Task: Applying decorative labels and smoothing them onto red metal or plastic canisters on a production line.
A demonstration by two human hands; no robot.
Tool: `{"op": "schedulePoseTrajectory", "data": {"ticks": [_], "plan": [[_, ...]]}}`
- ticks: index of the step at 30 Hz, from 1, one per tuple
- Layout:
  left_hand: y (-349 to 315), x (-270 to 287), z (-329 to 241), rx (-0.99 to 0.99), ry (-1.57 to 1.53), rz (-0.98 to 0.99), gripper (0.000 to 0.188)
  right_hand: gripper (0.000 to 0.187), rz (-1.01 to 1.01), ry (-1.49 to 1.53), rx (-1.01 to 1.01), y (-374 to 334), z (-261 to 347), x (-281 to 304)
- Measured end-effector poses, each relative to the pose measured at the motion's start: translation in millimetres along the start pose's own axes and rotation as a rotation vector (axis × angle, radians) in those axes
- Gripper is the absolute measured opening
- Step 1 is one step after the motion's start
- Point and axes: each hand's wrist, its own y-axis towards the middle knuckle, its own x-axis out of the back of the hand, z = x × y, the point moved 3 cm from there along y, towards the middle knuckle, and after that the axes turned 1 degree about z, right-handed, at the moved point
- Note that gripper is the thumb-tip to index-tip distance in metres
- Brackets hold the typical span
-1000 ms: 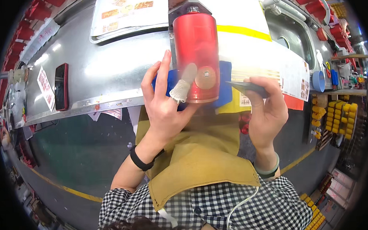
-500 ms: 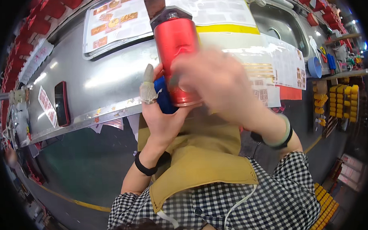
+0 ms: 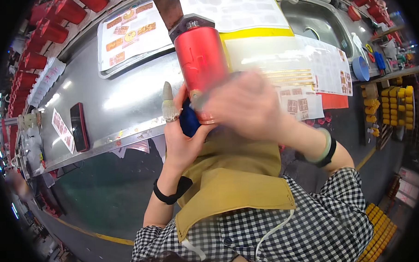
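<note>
A glossy red cylinder (image 3: 200,50) lies lengthwise at the bench's front edge, its far end against a dark angular plate (image 3: 201,19) with a metal bolt. My left hand (image 3: 179,136) is closed round its near left side, with a dark blue pad or cloth (image 3: 190,120) beside the palm. A wrinkled grey-beige cover (image 3: 168,107) sits on one of its fingers. Over the cylinder's near part, my right hand (image 3: 245,104) is closed and smeared by motion. A dark flat thing (image 3: 217,87) shows at its fingers, too blurred to name; the cylinder's near right side is hidden.
A tray with printed sheets (image 3: 132,36) stands at the back left, a phone (image 3: 79,127) and paper strip (image 3: 62,130) nearer. Transparent film over printed sheets (image 3: 262,50) lies to the right, before a sink (image 3: 314,23). A blue bowl (image 3: 360,69) and red cups (image 3: 71,11) stand around.
My right hand has moved slightly left and down along the cylinder, still blurred. My left hand keeps its hold. The whole view has shifted a little, showing more of the rusty bar behind the plate.
</note>
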Motion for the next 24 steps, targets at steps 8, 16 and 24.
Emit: {"op": "schedulePoseTrajectory", "data": {"ticks": [8, 16, 24], "plan": [[15, -3, -41, -0.444, 0.566, -0.074, 0.058, 0.024, -0.189, 0.251, -0.474, 9, -11, 48], [10, -6, -38, -0.631, 0.736, -0.173, 0.029, 0.021, -0.247, 0.175, -0.537, -10, -21, 57], [1, -7, -30, -0.466, 0.597, -0.284, 0.049, 0.021, -0.186, 0.133, -0.6, -14, -16, 50]]}}
